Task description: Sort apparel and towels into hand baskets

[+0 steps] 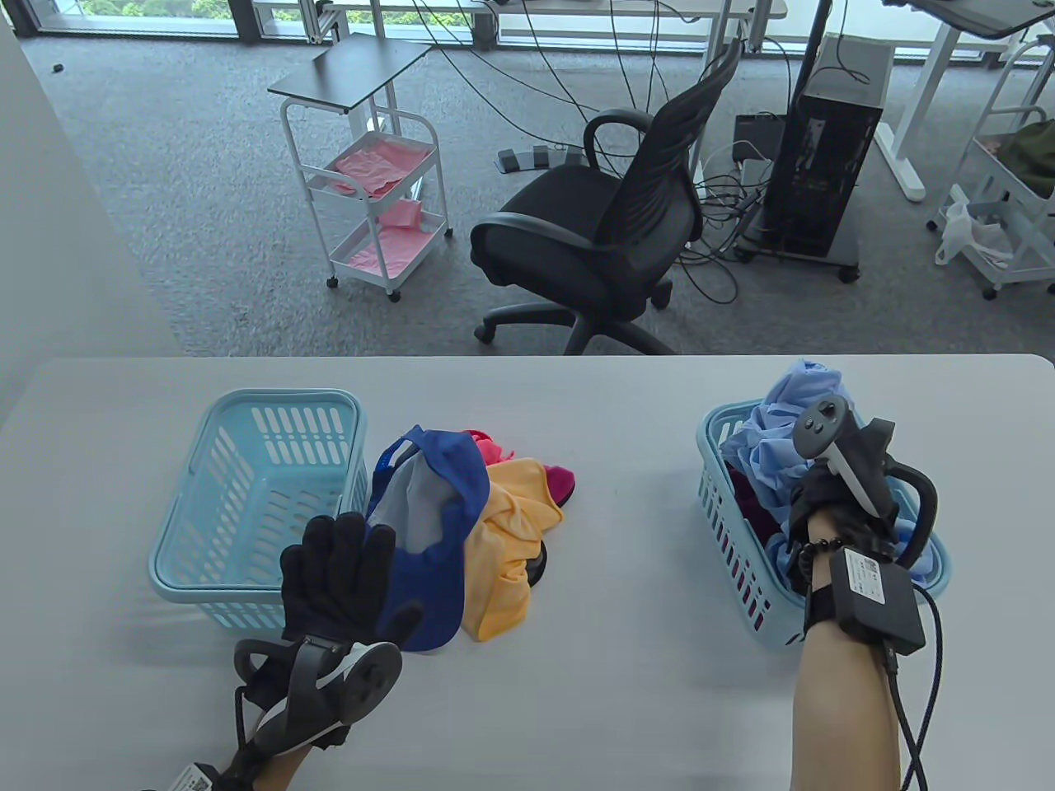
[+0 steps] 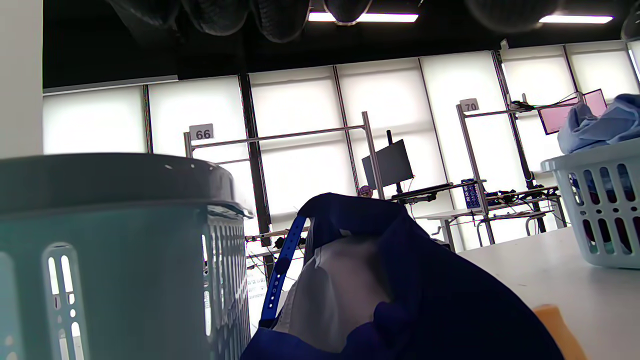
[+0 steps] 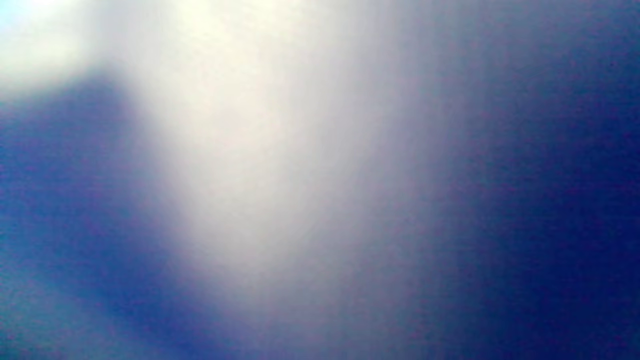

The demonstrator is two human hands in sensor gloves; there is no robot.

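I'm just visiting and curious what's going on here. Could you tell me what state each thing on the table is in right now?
Left basket: upright, looks empty.
Right basket: upright, piled with light blue cloth.
Blue cap: on the table, upturned.
Orange cloth: crumpled beside the cap.
Pink cloth: partly under the orange.
Left hand: fingers spread, by the cap.
Right hand: reaching into the right basket, fingers hidden.

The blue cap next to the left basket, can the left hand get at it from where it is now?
Probably yes. The left hand is spread open right at the blue cap, its fingers over the cap's near-left edge. Nothing lies between them; the left basket stands just to the side.
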